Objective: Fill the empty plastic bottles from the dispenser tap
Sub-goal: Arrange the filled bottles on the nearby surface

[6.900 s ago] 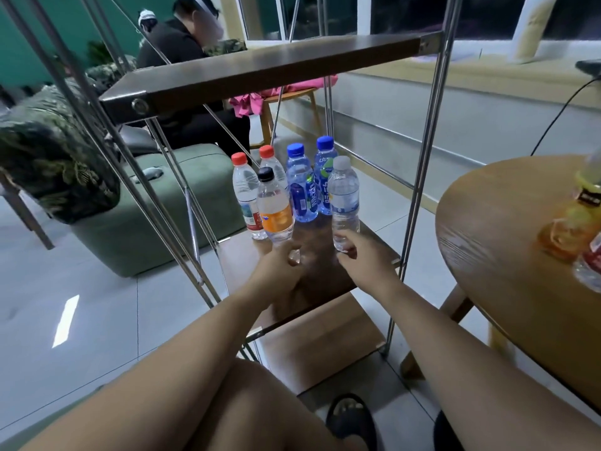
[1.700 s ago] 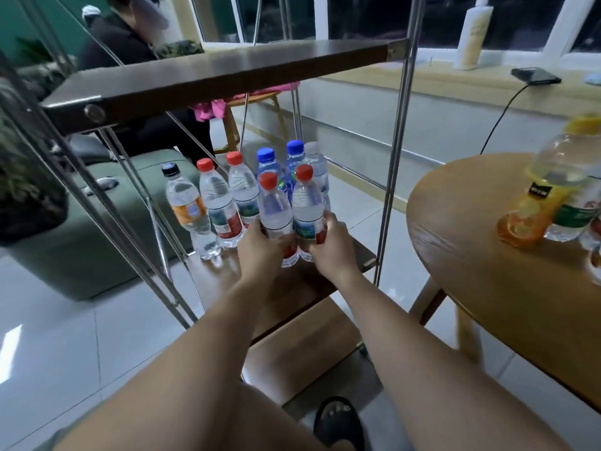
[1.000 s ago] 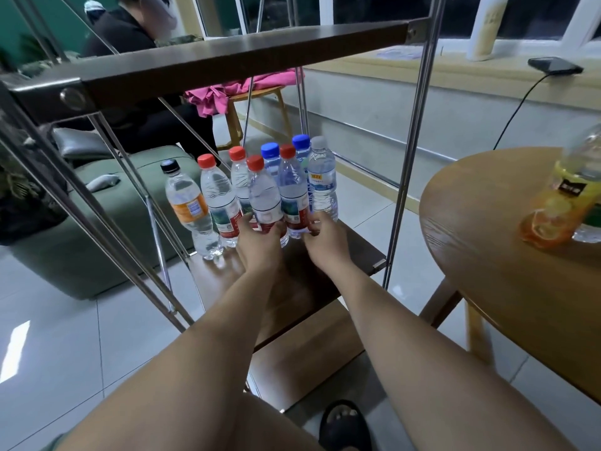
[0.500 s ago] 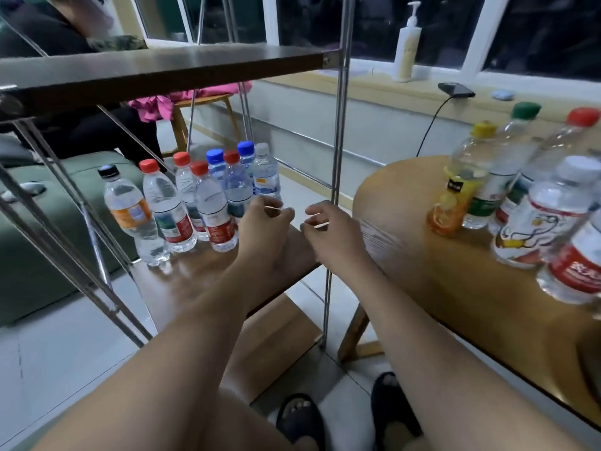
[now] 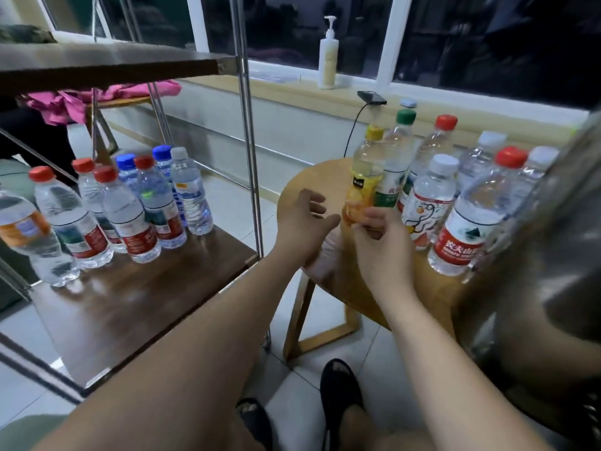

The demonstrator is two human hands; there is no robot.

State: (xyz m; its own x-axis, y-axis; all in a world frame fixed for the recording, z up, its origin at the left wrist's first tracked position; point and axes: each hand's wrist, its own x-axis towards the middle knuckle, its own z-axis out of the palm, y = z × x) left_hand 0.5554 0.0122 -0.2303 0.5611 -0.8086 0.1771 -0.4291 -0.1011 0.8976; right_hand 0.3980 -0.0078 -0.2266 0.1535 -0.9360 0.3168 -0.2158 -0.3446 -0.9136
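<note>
Beside rack post (image 5: pixel 252 177), left grip (image 5: pixel 305 222) spread, empty; right grip (image 5: pixel 382 245) at yellow-capped bottle (image 5: pixel 366 177), hold unclear.

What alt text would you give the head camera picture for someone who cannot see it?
A person's right hand reaches the base of a yellow-capped bottle among capped bottles on a round wooden table, the left hand open beside it. More water bottles stand on a metal-framed shelf to the left.

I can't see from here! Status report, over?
Left hand open, empty. Right hand at yellow-capped orange-labelled plastic bottle, grip unclear. Green-capped clear bottle close beside.
</note>
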